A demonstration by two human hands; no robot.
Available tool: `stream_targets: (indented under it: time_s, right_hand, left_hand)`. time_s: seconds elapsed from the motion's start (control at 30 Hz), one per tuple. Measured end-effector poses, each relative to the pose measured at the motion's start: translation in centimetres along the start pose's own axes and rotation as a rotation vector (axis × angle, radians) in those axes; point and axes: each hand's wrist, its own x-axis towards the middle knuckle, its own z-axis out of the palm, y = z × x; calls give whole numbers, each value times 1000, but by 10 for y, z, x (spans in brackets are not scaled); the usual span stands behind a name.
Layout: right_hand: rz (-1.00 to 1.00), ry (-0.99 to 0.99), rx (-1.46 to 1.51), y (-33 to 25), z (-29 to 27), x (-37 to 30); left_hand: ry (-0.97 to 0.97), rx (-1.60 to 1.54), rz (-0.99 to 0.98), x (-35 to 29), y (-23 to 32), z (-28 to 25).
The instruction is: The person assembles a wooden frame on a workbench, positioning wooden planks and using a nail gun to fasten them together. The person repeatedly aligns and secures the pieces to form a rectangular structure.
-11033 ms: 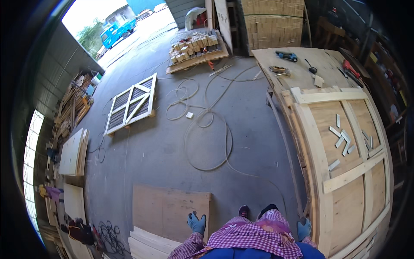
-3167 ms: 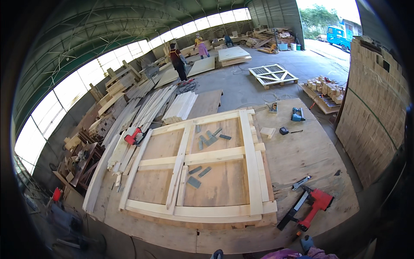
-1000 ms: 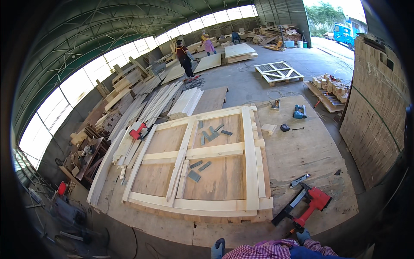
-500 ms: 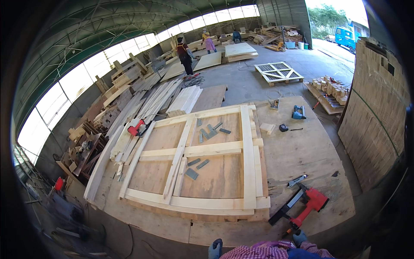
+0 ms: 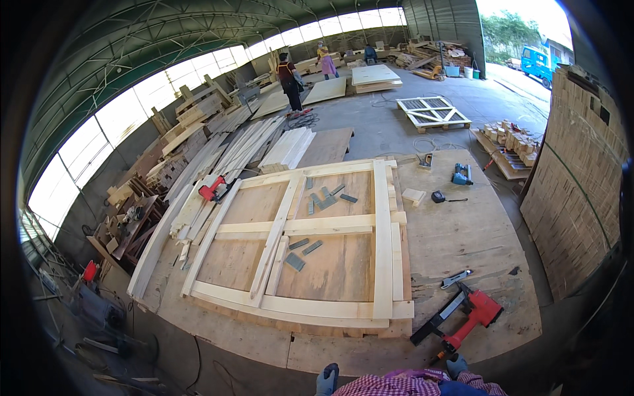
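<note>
At the lower edge, my gloved left hand (image 5: 327, 381) is near the front of the plywood worktop (image 5: 475, 237), its fingers too small and foreshortened to read. My gloved right hand (image 5: 456, 365) is beside the tail end of a red nail gun (image 5: 485, 308); whether they touch is unclear. A pale wooden frame (image 5: 343, 309) with crossing slats lies flat on the worktop. Grey strips of staples (image 5: 295, 262) are scattered inside its right-hand openings. Just beyond the nail gun lies a grey utility knife (image 5: 456, 278).
A second red nail gun (image 5: 212, 189) rests at the frame's left, on boards. A blue nail gun (image 5: 462, 174), a tape measure (image 5: 438, 197) and small wood blocks (image 5: 414, 196) sit far right. Tall plywood sheets (image 5: 574, 178) stand at right. Two people stand farther back.
The whole view has shifted slightly, so the far scene sits a little lower and to the right. My hands stay near the worktop's front edge; the tools and frame have not moved.
</note>
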Motion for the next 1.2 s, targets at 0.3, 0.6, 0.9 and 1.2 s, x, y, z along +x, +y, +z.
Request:
stream_targets:
  time_s: [0.3,0.6,0.9,1.2]
  right_hand:
    - [-34,-5,7,-17,-11,-14]
    - [-21,-22,8,-11,-8,-8]
    - [154,194,343,-3,-16,38]
    - [79,119,947,-17,-9,141]
  left_hand:
    - [-6,35,24,-5,7,4]
    - [-25,21,14,-2,4,0]
    - [55,104,50,-19,8,-3]
    - [136,400,210,-66,2,-20]
